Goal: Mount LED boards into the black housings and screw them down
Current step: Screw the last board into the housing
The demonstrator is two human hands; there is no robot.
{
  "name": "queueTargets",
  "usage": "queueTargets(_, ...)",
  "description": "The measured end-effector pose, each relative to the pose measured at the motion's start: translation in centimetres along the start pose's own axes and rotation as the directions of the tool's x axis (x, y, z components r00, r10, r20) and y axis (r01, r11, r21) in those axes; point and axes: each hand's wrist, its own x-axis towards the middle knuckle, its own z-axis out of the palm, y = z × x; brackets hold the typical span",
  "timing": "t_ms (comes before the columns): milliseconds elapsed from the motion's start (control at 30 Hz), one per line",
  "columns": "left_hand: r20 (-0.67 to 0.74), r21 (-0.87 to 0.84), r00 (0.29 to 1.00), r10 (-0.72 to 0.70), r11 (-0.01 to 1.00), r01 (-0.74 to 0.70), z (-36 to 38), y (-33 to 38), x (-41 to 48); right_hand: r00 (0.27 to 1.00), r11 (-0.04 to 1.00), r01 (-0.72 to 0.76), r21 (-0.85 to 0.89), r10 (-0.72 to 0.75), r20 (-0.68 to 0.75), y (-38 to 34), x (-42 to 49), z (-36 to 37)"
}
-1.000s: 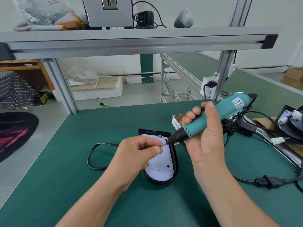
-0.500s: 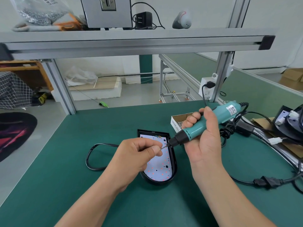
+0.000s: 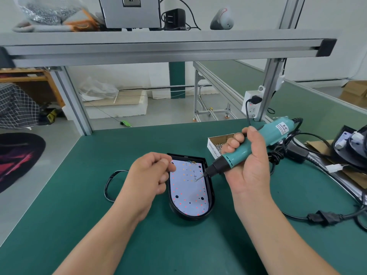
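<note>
- Your right hand is wrapped around the teal electric screwdriver with the black nose. Its bit slants down onto the white, red-dotted LED board.
- Your left hand sits over the left rim with its fingers curled and the thumb against the forefinger. I cannot tell whether it pinches a screw.
- The board lies inside the black, round-ended plastic housing, which rests on the green bench mat directly in front of you.
- The bit meets the board at a slant. Drive like that and the screw may go in crooked, or the tip may skip out and scratch the board, so stand the driver up first.
- The housing looks only lightly steadied, and torque could spin it on the mat. Press the rim down.
- The dark holes nearer you appear unfilled, so the board may shift until more screws are in.
- The small open cardboard box just behind your right hand holds a heap of silver screws. Your knuckles are near enough to knock it.
- A clear plastic bag on the grey upper shelf holds small metal pieces.
</note>
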Motion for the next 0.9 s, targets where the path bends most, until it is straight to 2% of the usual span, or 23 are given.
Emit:
queueTargets(100, -0.038, -0.073, 0.993, -0.107, 0.992, 0.104, -0.4, 0.0, 0.5, 1.0, 0.997, -0.021, -0.068, 0.023, 0.017, 0.4, -0.1, -0.4)
queueTargets(167, -0.056, -0.039, 0.984, -0.167, 0.986, 0.165, -0.3, -0.1, 0.7, 0.999, 0.992, -0.032, -0.12, 0.035, 0.026, 0.7, -0.1, -0.6)
queueTargets(300, -0.077, 0.162, 0.982, -0.173, 0.969, 0.184, 0.0, -1.1, 1.3, 0.998, 0.975, -0.043, -0.22, 0.051, 0.03, 1.1, 0.0, -0.9)
queueTargets(433, -0.014, 0.476, 0.999, -0.046, 0.878, 0.047, -0.1, -2.4, 1.1, 0.996, 0.966, -0.041, -0.254, 0.059, 0.066, 1.5, -0.1, -1.1)
queueTargets(600, -0.002, 0.633, 0.998, -0.07, 0.772, 0.055, 0.0, -3.1, 1.1, 0.992, 0.959, -0.035, -0.281, 0.068, 0.109, 1.8, -0.2, -1.2)
queueTargets(667, 0.005, 0.657, 0.998, -0.069, 0.753, 0.048, 0.0, -3.1, 1.1, 0.99, 0.957, -0.038, -0.286, 0.075, 0.12, 1.9, -0.4, -1.1)
queueTargets(900, 0.005, 0.592, 0.997, -0.078, 0.804, 0.06, 0.1, -3.5, 1.5, 0.981, 0.944, -0.028, -0.33, 0.089, 0.173, 2.4, -0.9, -0.8)
